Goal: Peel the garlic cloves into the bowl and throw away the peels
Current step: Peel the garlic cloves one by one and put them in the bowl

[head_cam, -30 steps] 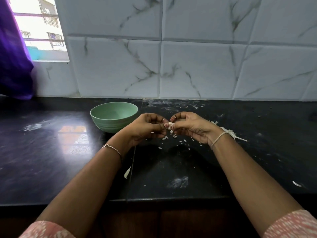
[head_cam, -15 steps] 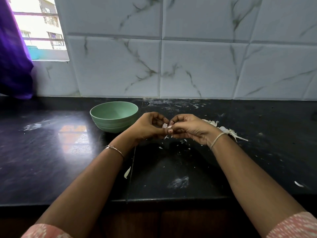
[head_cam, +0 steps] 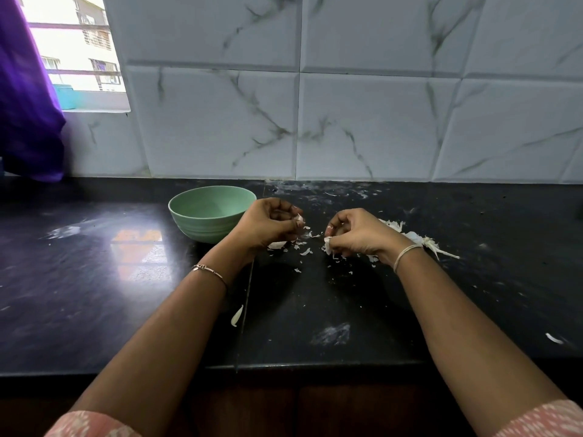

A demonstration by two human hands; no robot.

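My left hand [head_cam: 268, 223] is curled and pinches a small garlic clove [head_cam: 299, 219] at its fingertips, just right of the pale green bowl [head_cam: 189, 212]. My right hand [head_cam: 356, 233] is a short way to the right, its fingers pinching a strip of white peel [head_cam: 326, 246]. Loose white peel flakes [head_cam: 304, 252] lie on the black counter between and below the hands. A larger heap of garlic skin and stem [head_cam: 416, 238] sits behind my right wrist. The bowl's inside looks empty from here.
The black stone counter [head_cam: 94, 279] runs to a marble-tiled wall behind. A single peel [head_cam: 236, 315] lies by my left forearm, another [head_cam: 553, 339] far right near the front edge. A purple curtain [head_cam: 25, 105] and a window are at the far left.
My hands were together over the clove and have pulled apart. The left keeps the clove near the bowl, while the right has moved right and down with a piece of peel.
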